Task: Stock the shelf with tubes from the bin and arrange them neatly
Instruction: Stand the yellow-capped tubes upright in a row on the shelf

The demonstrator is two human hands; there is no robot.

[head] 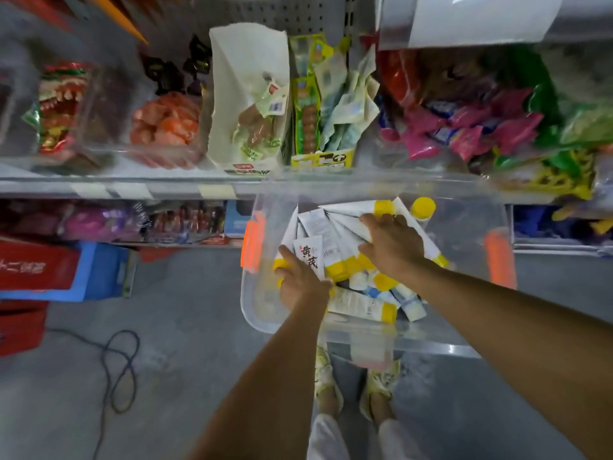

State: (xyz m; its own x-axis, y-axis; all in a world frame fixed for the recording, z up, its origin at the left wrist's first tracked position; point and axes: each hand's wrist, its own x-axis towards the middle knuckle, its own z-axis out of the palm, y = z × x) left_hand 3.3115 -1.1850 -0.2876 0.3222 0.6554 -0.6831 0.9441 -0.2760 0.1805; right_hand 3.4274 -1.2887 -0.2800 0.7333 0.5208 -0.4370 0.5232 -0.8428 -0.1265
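Tubes (361,305) heaped in bin (262,303); right hand (393,245) clasps a loose fan, left hand (300,285) grips one by left wall. Likely risk: fan splays, tubes drop.

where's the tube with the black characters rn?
Head view: the tube is in the clear bin, left half, just above the left hand, right hand to its right.

White tubes (346,207) with yellow caps lie jumbled and overlapping, pointing various ways, inside a clear bin (262,303) with orange handles, its far rim under the shelf (166,189) front edge.
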